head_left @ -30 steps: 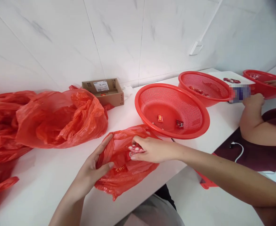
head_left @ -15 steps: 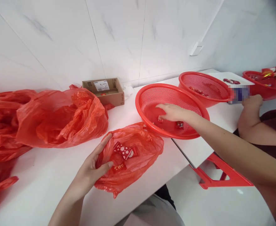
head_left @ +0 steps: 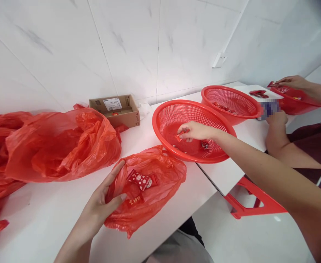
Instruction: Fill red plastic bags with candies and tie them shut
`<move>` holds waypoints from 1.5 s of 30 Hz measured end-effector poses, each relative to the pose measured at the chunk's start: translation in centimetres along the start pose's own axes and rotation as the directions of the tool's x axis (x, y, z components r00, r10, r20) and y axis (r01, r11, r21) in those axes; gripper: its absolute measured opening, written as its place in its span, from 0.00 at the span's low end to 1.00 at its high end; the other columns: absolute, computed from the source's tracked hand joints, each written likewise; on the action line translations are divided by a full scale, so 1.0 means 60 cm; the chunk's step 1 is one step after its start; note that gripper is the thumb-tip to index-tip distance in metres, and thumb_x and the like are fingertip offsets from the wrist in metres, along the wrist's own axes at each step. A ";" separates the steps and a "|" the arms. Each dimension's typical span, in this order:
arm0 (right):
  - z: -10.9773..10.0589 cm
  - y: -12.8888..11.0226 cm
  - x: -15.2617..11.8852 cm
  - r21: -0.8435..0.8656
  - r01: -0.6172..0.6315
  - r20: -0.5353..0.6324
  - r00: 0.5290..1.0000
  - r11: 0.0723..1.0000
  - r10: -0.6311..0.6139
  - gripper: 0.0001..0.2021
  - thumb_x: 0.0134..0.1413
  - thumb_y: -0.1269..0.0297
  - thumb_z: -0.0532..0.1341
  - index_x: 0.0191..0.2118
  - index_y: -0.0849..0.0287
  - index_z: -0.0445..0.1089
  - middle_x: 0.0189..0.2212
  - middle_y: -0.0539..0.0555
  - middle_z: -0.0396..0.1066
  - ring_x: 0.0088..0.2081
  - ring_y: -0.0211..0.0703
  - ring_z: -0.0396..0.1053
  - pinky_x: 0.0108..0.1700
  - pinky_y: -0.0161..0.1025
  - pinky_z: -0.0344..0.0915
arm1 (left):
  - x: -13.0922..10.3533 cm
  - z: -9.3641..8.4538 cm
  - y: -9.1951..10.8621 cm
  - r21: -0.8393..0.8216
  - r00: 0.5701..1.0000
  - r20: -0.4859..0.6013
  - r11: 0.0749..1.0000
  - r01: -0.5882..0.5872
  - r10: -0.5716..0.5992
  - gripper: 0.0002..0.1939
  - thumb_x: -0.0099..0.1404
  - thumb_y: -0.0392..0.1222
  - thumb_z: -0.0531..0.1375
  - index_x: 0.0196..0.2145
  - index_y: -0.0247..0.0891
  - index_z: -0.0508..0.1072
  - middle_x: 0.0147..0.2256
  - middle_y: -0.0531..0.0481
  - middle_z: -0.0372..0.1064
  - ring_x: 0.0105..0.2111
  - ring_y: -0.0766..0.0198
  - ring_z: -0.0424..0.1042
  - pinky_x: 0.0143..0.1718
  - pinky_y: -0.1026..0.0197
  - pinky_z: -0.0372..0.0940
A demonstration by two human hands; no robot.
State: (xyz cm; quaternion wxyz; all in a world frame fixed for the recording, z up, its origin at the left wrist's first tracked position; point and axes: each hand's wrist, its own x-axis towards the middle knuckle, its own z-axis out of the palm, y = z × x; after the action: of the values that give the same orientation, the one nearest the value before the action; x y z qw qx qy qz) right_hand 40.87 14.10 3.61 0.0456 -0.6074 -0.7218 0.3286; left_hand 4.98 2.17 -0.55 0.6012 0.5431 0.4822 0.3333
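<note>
My left hand (head_left: 100, 199) holds the near left side of a thin red plastic bag (head_left: 163, 190), its thumb inside and its index finger along the rim. The bag's mouth gapes. Inside lie a dotted red wrapped candy (head_left: 140, 179) and other red packets, including one with gold print (head_left: 135, 200). Over a red plastic basket (head_left: 160, 137), my right hand (head_left: 195, 131) pinches a small red wrapped candy (head_left: 178, 137) between thumb and fingers. Another dark red wrapped candy (head_left: 204, 145) rests on the basket floor, with a few small pieces near its front wall.
Large red plastic bags (head_left: 61, 146) cover the table's left side. A cardboard box (head_left: 133, 117) stands by the wall. Behind my basket is a second red basket (head_left: 208, 96) with candies. At right, another person's hand (head_left: 292, 82) reaches over a third basket (head_left: 300, 106). A red stool (head_left: 248, 212) stands below.
My right hand has closed its fingers on the small candy in the basket. My left hand stays at the bag. The other person's hand has risen over the far basket, and the view has shifted slightly.
</note>
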 end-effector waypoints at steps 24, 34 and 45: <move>0.068 0.000 -0.013 -0.173 0.066 0.124 0.991 0.983 -0.044 0.12 0.55 0.63 0.60 0.46 0.49 0.72 0.44 0.54 0.73 0.38 0.48 0.73 0.36 0.40 0.66 | 0.000 -0.005 -0.011 -0.010 1.000 -0.009 1.000 -0.019 0.019 0.39 0.62 0.48 0.62 0.67 0.50 0.52 0.68 0.49 0.48 0.64 0.45 0.53 0.59 0.51 0.61; 0.014 -0.009 -0.009 0.385 0.011 -0.077 0.997 0.923 0.020 0.08 0.54 0.66 0.62 0.38 0.57 0.63 0.37 0.54 0.72 0.37 0.41 0.72 0.36 0.36 0.70 | 0.001 -0.002 -0.005 0.001 0.999 -0.043 1.000 0.009 -0.009 0.38 0.60 0.49 0.63 0.66 0.53 0.54 0.68 0.53 0.48 0.65 0.48 0.51 0.63 0.50 0.52; 0.048 -0.105 -0.075 0.817 0.047 0.111 0.965 0.575 -0.237 0.08 0.63 0.66 0.55 0.44 0.61 0.68 0.37 0.55 0.72 0.36 0.40 0.73 0.33 0.35 0.74 | 0.003 -0.003 -0.007 0.001 0.999 -0.015 1.000 0.031 -0.031 0.39 0.61 0.50 0.62 0.66 0.53 0.52 0.68 0.52 0.47 0.65 0.49 0.52 0.57 0.56 0.63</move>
State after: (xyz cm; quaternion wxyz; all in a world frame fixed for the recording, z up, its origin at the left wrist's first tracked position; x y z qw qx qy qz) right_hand 35.39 8.50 6.21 0.2669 -0.4222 -0.5407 0.6769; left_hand 4.83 2.29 -0.96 0.6024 0.5334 0.4953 0.3277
